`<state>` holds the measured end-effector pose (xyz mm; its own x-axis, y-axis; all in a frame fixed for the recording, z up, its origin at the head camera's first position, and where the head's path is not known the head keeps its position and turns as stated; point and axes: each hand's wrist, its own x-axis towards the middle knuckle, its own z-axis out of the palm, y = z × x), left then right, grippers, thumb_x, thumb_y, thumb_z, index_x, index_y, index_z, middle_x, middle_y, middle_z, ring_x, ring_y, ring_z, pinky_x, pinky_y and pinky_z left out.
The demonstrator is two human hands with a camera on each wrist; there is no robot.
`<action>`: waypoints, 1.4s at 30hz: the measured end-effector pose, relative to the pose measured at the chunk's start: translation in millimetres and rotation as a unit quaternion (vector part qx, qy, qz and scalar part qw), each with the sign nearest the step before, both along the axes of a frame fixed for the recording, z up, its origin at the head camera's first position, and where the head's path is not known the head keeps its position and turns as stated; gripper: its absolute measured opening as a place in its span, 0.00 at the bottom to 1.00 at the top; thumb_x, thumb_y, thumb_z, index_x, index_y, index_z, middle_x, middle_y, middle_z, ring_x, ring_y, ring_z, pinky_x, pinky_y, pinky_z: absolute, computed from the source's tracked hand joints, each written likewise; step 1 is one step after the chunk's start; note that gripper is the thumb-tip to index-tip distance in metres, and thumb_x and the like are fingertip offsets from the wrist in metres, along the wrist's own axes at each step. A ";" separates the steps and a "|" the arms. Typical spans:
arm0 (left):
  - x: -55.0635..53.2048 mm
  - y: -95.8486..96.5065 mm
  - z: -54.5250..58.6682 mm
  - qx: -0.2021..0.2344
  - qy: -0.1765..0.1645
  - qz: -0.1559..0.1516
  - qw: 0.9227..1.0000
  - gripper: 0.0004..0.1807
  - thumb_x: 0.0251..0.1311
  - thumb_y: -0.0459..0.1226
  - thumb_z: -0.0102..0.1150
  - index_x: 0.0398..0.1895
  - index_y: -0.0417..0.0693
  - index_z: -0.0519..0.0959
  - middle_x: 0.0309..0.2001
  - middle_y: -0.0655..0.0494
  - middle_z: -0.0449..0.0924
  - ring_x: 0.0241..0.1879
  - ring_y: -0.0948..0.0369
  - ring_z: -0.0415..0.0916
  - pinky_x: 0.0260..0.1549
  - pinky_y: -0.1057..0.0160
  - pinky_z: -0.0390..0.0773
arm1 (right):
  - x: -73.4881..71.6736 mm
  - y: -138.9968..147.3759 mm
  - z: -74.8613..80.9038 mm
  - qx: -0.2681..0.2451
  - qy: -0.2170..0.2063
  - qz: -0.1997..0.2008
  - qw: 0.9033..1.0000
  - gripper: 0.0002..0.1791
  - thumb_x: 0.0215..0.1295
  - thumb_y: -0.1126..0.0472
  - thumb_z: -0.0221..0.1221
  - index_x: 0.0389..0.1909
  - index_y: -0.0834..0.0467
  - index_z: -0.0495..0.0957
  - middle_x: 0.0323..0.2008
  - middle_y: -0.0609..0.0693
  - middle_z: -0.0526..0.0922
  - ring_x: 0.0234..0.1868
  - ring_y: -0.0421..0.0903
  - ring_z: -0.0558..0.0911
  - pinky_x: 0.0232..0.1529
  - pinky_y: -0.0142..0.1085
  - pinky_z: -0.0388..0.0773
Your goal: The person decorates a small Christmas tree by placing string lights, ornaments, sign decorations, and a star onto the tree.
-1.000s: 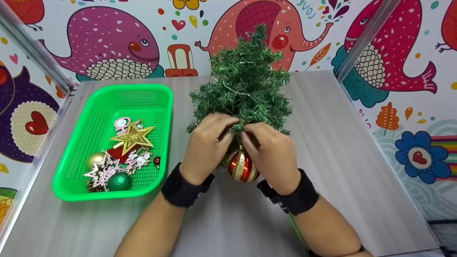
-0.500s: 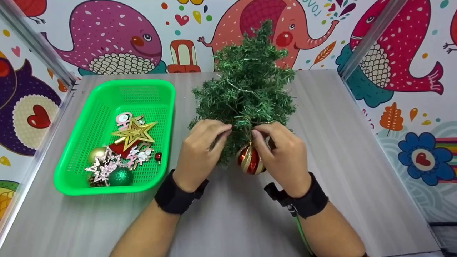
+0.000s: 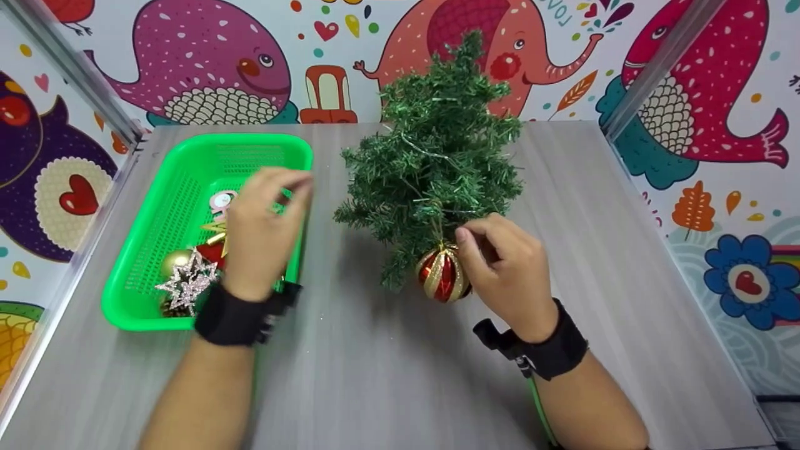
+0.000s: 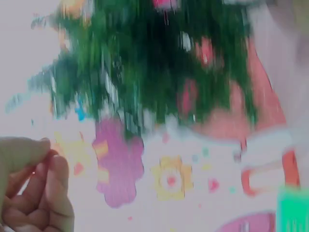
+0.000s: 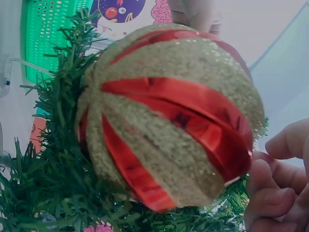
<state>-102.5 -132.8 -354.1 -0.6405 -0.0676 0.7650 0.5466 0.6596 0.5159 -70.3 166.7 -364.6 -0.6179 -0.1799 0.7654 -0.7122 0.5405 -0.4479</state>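
A small green artificial Christmas tree (image 3: 437,144) stands on the table. A red and gold striped bauble (image 3: 442,275) hangs by a cord from a low front branch. My right hand (image 3: 509,269) is beside the bauble's top, its fingers curled and thumb near the index finger. The right wrist view shows the bauble (image 5: 178,121) large, with curled fingers (image 5: 270,198) at its edge and nothing visible between them. My left hand (image 3: 262,231) is over the green basket (image 3: 150,325), fingers curled. In the left wrist view, thumb and index fingertips (image 4: 46,145) meet, holding nothing visible.
Inside the basket lie a gold ball (image 3: 177,262), a pink glittery star (image 3: 189,282), a red piece (image 3: 211,252) and a pink ornament (image 3: 222,201); my left hand covers others. Cartoon-patterned walls (image 3: 325,50) and metal posts (image 3: 81,69) bound the grey table (image 3: 375,387).
My left hand has left the tree and moved left over the basket. My right hand has drawn slightly right, off the bauble's cord. The bauble now hangs from the branch.
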 end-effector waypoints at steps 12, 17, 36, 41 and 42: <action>-25.5 -128.9 -14.8 -0.073 -0.356 0.090 0.927 0.21 0.74 0.39 0.60 0.63 0.33 0.78 0.56 0.32 0.81 0.55 0.39 0.77 0.56 0.40 0.75 | 0.2 2.3 1.1 0.001 -0.004 0.010 1.000 0.04 0.66 0.70 0.64 0.32 0.60 0.84 0.23 0.50 0.76 0.23 0.40 0.67 0.27 0.29 0.61; -30.0 -170.8 -40.1 -0.148 -0.433 0.102 0.883 0.27 0.73 0.38 0.58 0.68 0.27 0.69 0.61 0.22 0.74 0.58 0.27 0.72 0.55 0.30 0.73 | 0.7 5.5 1.8 0.004 -0.005 0.009 1.000 0.04 0.66 0.70 0.64 0.32 0.60 0.84 0.23 0.50 0.76 0.23 0.40 0.67 0.27 0.29 0.60; -15.9 -202.5 -63.2 -0.309 -0.561 0.010 0.768 0.23 0.68 0.27 0.50 0.65 0.25 0.73 0.61 0.22 0.74 0.61 0.24 0.70 0.55 0.29 0.76 | 0.7 3.2 0.5 0.014 -0.012 0.025 1.000 0.05 0.66 0.70 0.64 0.33 0.59 0.85 0.22 0.49 0.76 0.22 0.39 0.66 0.26 0.29 0.60; -12.2 -203.8 -48.5 -0.299 -0.597 -0.036 0.744 0.25 0.71 0.29 0.51 0.68 0.23 0.69 0.64 0.20 0.70 0.63 0.24 0.67 0.58 0.31 0.75 | -0.4 3.6 1.0 0.016 -0.011 0.025 1.000 0.05 0.66 0.70 0.64 0.34 0.59 0.86 0.23 0.49 0.78 0.22 0.39 0.67 0.26 0.29 0.61; -11.6 -203.7 -45.6 -0.291 -0.602 -0.041 0.742 0.26 0.71 0.29 0.51 0.68 0.22 0.68 0.65 0.20 0.70 0.62 0.25 0.69 0.57 0.33 0.76 | -0.7 3.9 1.1 0.016 -0.010 0.024 1.000 0.05 0.66 0.71 0.64 0.34 0.59 0.86 0.23 0.49 0.78 0.22 0.39 0.67 0.26 0.29 0.61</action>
<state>-114.1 -336.5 -399.7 -0.8672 0.1274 -0.4815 -0.0290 0.9522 0.3042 -71.0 170.6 -363.5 -0.6234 -0.2336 0.7462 -0.7287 0.5197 -0.4460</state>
